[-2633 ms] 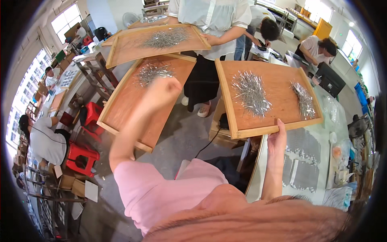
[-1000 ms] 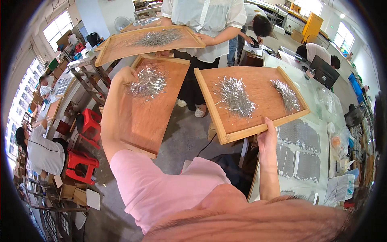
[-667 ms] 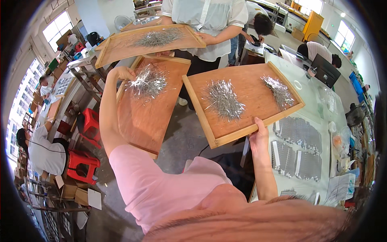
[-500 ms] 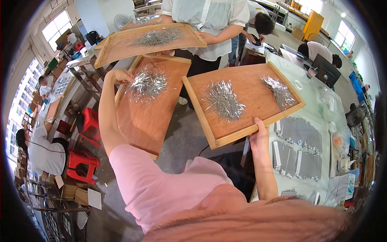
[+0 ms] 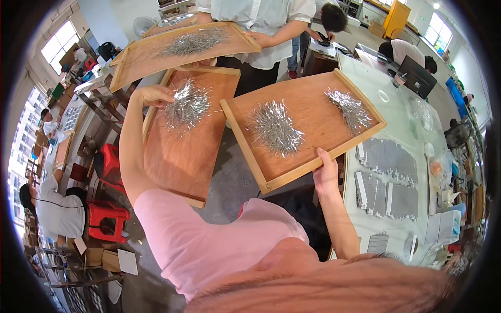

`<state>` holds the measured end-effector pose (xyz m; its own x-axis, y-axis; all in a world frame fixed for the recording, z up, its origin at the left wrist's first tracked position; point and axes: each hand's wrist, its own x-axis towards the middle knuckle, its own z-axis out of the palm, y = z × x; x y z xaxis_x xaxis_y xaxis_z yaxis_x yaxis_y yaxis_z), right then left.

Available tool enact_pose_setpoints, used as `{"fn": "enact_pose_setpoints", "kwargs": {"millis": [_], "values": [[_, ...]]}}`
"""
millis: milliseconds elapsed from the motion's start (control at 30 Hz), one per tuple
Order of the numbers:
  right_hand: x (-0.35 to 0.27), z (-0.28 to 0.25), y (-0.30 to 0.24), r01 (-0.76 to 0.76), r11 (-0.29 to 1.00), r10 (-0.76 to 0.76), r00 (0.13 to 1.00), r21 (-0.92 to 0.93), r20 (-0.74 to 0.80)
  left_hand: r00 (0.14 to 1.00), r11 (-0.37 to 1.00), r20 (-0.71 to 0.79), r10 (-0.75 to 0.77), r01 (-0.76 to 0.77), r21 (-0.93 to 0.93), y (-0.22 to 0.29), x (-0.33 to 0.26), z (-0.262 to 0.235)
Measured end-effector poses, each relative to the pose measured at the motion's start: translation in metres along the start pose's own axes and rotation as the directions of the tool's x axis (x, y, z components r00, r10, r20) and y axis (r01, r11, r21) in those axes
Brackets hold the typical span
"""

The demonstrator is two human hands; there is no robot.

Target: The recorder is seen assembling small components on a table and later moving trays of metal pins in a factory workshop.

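Note:
My right hand (image 5: 326, 173) grips the near edge of a shallow wooden tray (image 5: 308, 96), thumb on top of the rim. Two heaps of thin silver metal pins (image 5: 276, 128) lie in it, the second heap (image 5: 348, 110) close to its right side. My left hand (image 5: 155, 96) reaches over another wooden tray (image 5: 180, 163) to my left. Its fingers pinch at the left side of a loose pile of the same pins (image 5: 188, 104); the exact amount between the fingertips is hidden.
Across from me a person in a white shirt (image 5: 255, 26) holds a third wooden tray (image 5: 141, 70) bearing more pins. A glass-topped table (image 5: 376, 208) with grey sheets of pieces (image 5: 389, 161) stands at right. Red stools (image 5: 107, 221) and seated people are at left.
The tray in my right hand has shifted a little left and tilted slightly. My left hand stays at the pile, its fingers still pinched; the whole view has turned slightly.

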<state>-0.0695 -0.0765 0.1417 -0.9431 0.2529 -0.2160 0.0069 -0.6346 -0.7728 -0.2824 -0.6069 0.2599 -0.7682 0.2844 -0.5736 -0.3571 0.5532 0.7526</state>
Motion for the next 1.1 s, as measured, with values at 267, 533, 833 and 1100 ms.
{"fn": "enact_pose_setpoints", "kwargs": {"millis": [267, 533, 833, 1100], "values": [[-0.005, 0.008, 0.004, -0.007, 0.999, 0.008, 1.000, -0.032, 0.025, 0.983, 0.985, 0.143, 0.112, -0.129, 0.117, 0.033, 0.012, 0.020], [-0.010, 0.013, 0.002, -0.008, 0.997, 0.015, 0.996, -0.076, 0.087, 0.927, 0.842, 0.358, 0.112, -0.279, 0.461, 0.137, 0.040, 0.083], [0.000, -0.004, -0.007, -0.003, 0.996, 0.011, 0.995, -0.090, 0.097, 0.677, 0.375, 0.736, 0.000, -0.682, 0.628, 0.221, 0.071, 0.239], [0.003, -0.029, -0.058, 0.092, 0.996, -0.092, 0.996, -0.008, 0.009, 0.404, 0.037, 0.618, 0.675, -0.855, 0.518, 0.267, 0.073, 0.263]]}}
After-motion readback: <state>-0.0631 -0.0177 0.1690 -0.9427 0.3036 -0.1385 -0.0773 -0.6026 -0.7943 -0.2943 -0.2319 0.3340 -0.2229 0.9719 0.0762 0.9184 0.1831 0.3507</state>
